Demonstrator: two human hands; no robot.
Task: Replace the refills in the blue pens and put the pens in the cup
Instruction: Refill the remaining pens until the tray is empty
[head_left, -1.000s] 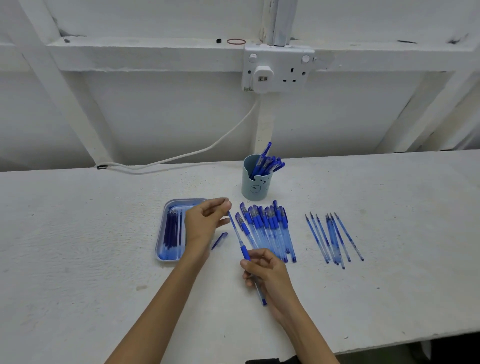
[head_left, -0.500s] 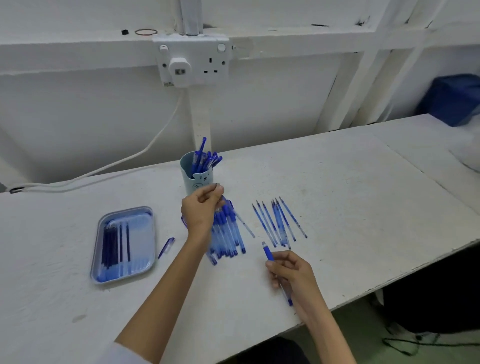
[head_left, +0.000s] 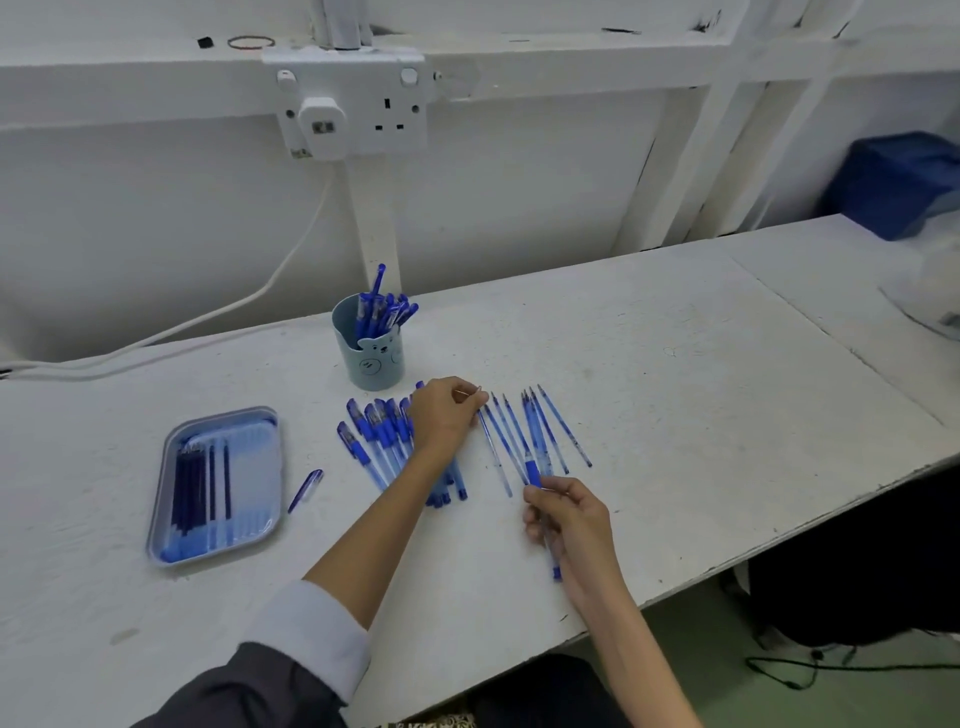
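Before cup, left grip pinches refill above pen row; right grip holds pen; tray leftward.

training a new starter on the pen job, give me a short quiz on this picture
1. True or false: the cup already holds pens.
2. What does the right grip hold? A) a pen B) a loose cap C) nothing
3. Fill in: the dark refills lie in the ____.

Key: 1 true; 2 A; 3 tray
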